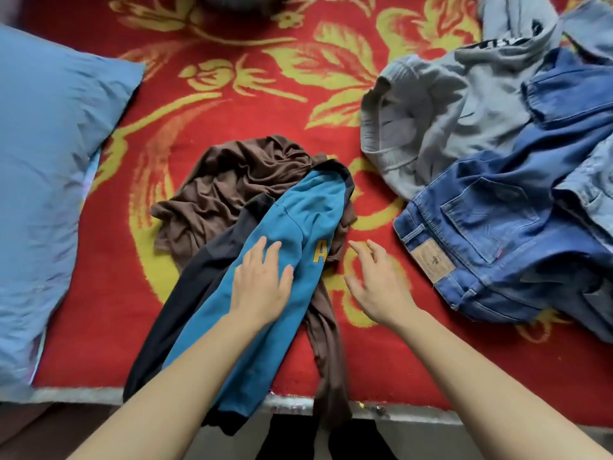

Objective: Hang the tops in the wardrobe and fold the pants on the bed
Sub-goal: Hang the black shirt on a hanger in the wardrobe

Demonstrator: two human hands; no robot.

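Observation:
A teal top with dark navy sleeves and yellow lettering lies across a crumpled brown top in the middle of the bed, both hanging over the front edge. My left hand rests flat on the teal top, fingers straight. Just right of the tops, my right hand hovers over the blanket with its fingers spread, holding nothing. To the right lie dark blue jeans, a grey garment and lighter denim in a loose pile.
A red blanket with a yellow floral pattern covers the bed. A blue pillow lies at the left. The bed's front edge runs along the bottom, with floor below.

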